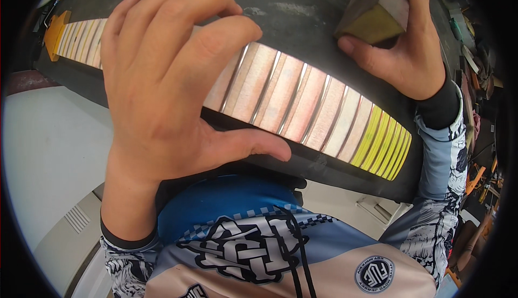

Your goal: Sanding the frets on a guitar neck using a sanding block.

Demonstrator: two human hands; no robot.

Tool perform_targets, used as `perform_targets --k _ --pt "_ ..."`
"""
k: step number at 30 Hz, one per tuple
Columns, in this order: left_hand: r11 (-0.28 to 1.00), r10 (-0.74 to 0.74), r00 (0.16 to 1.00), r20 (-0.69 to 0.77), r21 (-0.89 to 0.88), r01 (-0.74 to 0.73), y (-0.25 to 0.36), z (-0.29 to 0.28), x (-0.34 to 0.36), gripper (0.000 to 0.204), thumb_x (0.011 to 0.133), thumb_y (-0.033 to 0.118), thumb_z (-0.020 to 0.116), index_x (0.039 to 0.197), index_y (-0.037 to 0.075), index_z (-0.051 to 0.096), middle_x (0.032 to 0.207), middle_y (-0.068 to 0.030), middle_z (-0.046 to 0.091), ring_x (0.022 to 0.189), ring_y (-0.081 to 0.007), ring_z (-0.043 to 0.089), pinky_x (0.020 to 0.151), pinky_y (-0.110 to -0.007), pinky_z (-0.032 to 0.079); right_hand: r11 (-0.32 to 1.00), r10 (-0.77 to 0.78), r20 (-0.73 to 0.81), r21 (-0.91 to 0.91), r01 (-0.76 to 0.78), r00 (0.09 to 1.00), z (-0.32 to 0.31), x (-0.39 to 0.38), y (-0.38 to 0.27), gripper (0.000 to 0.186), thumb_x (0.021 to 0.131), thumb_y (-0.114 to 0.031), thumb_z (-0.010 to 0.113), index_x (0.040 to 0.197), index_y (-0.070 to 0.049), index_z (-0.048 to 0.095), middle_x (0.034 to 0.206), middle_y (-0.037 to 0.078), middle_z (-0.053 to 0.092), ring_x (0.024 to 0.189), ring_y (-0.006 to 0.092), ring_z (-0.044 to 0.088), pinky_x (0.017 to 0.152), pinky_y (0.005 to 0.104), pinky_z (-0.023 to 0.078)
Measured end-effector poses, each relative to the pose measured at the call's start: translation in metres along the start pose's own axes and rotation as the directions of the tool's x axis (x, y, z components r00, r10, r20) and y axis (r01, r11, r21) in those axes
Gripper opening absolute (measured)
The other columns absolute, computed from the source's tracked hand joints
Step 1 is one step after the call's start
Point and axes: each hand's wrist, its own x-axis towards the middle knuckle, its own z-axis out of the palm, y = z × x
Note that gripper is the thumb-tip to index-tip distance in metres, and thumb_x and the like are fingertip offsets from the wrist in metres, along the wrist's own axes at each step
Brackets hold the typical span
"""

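A guitar neck (318, 109) lies slantwise across a dark work surface, its metal frets showing as bright bars. Pale tape covers most of the wood between them, while yellow-green tape (377, 142) covers the narrow spaces at the right end. My left hand (162, 76) spans the neck with fingers spread and arched, the thumb stretched out along the near edge. It hides part of the fretboard; whether the palm presses on it I cannot tell. Beyond the neck on the right, my right hand (415, 55) grips a grey rectangular block (375, 9) with a yellowish end, held apart from the frets.
An orange piece (55, 36) stands at the neck's left end. The dark work surface (291, 6) has pale scuffs. Tools and loose items, among them an orange-handled one (475, 179), crowd the far right. A white panel (54, 147) is at lower left.
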Motion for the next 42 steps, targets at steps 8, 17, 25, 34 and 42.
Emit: perform_targets --k 8,17,25,34,42 --pt "1.000 0.014 1.000 0.014 -0.013 -0.014 -0.003 -0.001 -0.001 0.103 0.053 0.086 0.075 0.119 0.008 0.064 0.115 -0.0149 0.069 0.119 -0.0405 0.063 0.105 -0.056 0.040 0.998 0.003 -0.008 -0.069 -0.004 1.000 0.007 -0.002 0.013 0.090 0.065 -0.034 0.091 0.135 -0.007 0.042 0.123 0.016 0.041 0.131 0.0390 0.035 0.105 0.0504 0.035" --pt "0.999 0.017 1.000 0.021 -0.028 -0.017 -0.003 -0.002 -0.001 0.104 0.052 0.087 0.075 0.119 0.008 0.064 0.114 -0.0146 0.069 0.118 -0.0403 0.064 0.106 -0.056 0.041 1.000 -0.029 -0.046 -0.004 0.029 0.999 0.015 -0.001 0.016 0.090 0.066 -0.036 0.090 0.136 -0.008 0.041 0.121 0.014 0.040 0.130 0.0369 0.036 0.103 0.0499 0.036" --pt "1.000 0.018 1.000 -0.007 -0.022 -0.018 -0.004 0.000 0.000 0.097 0.052 0.081 0.080 0.113 0.008 0.066 0.111 -0.0129 0.070 0.118 -0.0387 0.064 0.106 -0.055 0.040 0.912 0.015 -0.091 0.410 0.024 0.996 -0.007 0.003 0.009 0.097 0.063 -0.039 0.095 0.135 -0.003 0.041 0.121 0.012 0.044 0.120 0.0299 0.047 0.100 0.0431 0.039" --pt "0.997 -0.078 0.995 -0.068 -0.024 0.076 0.006 0.003 0.000 0.083 0.054 0.068 0.085 0.108 0.008 0.066 0.108 -0.0083 0.069 0.116 -0.0339 0.065 0.105 -0.053 0.041 0.919 -0.061 0.006 0.390 0.054 0.998 -0.023 -0.004 -0.040 0.092 0.063 -0.036 0.096 0.133 -0.003 0.047 0.122 0.012 0.051 0.113 0.0281 0.055 0.093 0.0409 0.047" --pt "0.996 -0.021 0.976 -0.216 -0.085 0.003 -0.011 0.028 -0.003 0.073 0.061 0.063 0.086 0.106 0.008 0.067 0.106 -0.0088 0.069 0.113 -0.0325 0.065 0.101 -0.050 0.043 0.973 -0.230 -0.070 0.018 0.232 0.971 -0.019 0.003 -0.042 0.091 0.063 -0.042 0.095 0.133 -0.006 0.050 0.128 0.020 0.054 0.125 0.0388 0.054 0.097 0.0485 0.051"
